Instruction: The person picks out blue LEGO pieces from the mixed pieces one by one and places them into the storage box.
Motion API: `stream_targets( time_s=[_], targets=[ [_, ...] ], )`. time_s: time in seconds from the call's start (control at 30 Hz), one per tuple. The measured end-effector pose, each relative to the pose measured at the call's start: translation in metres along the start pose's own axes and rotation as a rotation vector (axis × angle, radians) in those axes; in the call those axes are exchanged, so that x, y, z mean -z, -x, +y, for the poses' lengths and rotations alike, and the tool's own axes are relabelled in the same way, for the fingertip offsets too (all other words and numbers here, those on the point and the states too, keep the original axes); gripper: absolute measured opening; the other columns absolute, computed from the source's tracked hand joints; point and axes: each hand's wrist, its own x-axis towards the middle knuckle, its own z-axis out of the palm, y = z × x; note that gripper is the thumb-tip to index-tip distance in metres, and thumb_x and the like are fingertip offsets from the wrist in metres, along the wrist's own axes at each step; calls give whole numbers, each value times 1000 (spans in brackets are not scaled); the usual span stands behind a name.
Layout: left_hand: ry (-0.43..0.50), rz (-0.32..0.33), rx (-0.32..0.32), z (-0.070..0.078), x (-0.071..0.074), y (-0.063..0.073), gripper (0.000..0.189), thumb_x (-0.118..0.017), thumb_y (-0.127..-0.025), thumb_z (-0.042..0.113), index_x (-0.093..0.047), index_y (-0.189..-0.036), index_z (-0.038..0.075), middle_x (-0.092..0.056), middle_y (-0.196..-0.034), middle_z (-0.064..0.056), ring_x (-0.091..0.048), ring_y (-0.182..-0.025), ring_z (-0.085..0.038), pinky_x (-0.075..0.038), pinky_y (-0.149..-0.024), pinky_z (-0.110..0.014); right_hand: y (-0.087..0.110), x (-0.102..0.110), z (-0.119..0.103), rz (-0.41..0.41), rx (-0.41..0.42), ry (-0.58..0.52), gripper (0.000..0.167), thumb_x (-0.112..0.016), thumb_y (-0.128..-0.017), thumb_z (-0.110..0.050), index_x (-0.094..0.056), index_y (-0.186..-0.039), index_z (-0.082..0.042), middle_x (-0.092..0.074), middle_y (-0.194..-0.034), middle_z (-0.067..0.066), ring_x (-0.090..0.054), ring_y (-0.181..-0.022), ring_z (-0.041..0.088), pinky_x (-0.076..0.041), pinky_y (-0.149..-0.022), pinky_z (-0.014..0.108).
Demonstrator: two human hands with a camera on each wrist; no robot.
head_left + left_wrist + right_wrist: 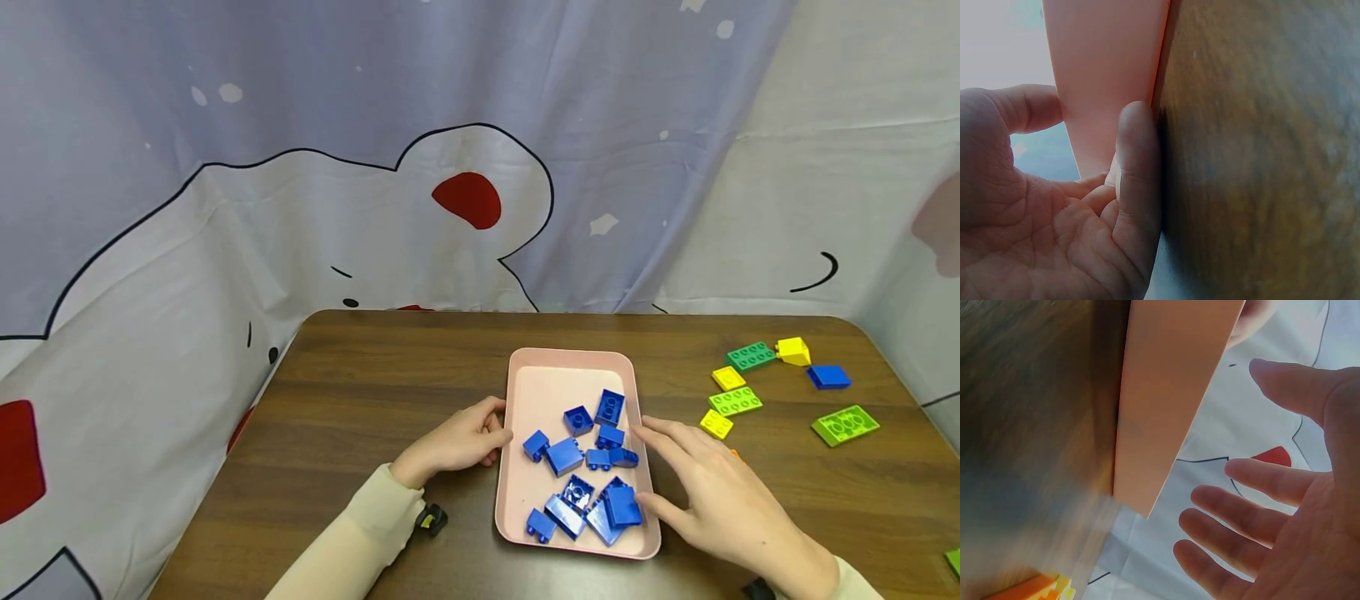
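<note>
A pink tray (538, 396) lies on the wooden table with several blue bricks (565, 457) scattered in its middle and near end. My left hand (457, 437) holds the tray's left side, thumb at the rim and fingers curled against the outer wall (1100, 62). The little finger is low by the tabletop in the left wrist view. On the other side, my right hand (712, 487) is spread beside the right rim, holding nothing. In the right wrist view its fingers (1235, 515) are loosely extended, apart from the tray wall (1166, 394).
Loose bricks lie right of the tray: a dark green one (750, 357), light green ones (845, 425), yellow ones (728, 378) and a blue one (828, 377). An orange brick (1022, 589) is partly hidden behind my right hand in the head view. A patterned curtain (322, 225) hangs behind the table.
</note>
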Motion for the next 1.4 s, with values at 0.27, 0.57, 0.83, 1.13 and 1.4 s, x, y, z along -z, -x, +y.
stream_targets(
  time_s=[0.27,0.57,0.83,1.13,1.4],
  targets=[
    [1,2,-3,-2,-1,-1,56,-58,-101,25,-44,-149,0,-63,-82,-1,-64,-66,-13,-53,-63,-29,2,5,15,55,11,25,73,-89,-77,-36,-62,-139,-8,-63,-139,14,-65,-120,38,-52,-94,63],
    [-4,2,-13,-2,0,0,55,-58,-101,24,-44,-148,-1,-64,-83,-5,-63,-65,-13,-53,-62,-28,0,15,42,83,-35,55,72,-90,-77,-36,-62,-137,-7,-63,-137,17,-64,-117,43,-52,-90,64],
    [-6,5,-6,-2,-1,-1,55,-58,-101,25,-45,-149,0,-65,-83,-4,-63,-66,-13,-53,-63,-29,-2,21,81,69,-125,87,73,-89,-78,-38,-61,-136,-3,-61,-135,22,-61,-115,47,-50,-89,65],
    [-2,8,-12,-4,-1,-2,54,-58,-100,24,-46,-147,0,-63,-82,-2,-64,-65,-12,-54,-61,-28,-6,38,128,71,-202,108,71,-86,-82,-37,-60,-135,3,-58,-134,29,-56,-117,52,-45,-92,67],
    [-1,7,-11,-4,-2,-2,54,-59,-100,24,-46,-147,0,-63,-82,-1,-64,-65,-13,-54,-62,-29,-10,49,165,29,-366,123,77,-74,-92,-46,-51,-138,11,-49,-136,39,-48,-118,58,-40,-92,73]
  ],
)
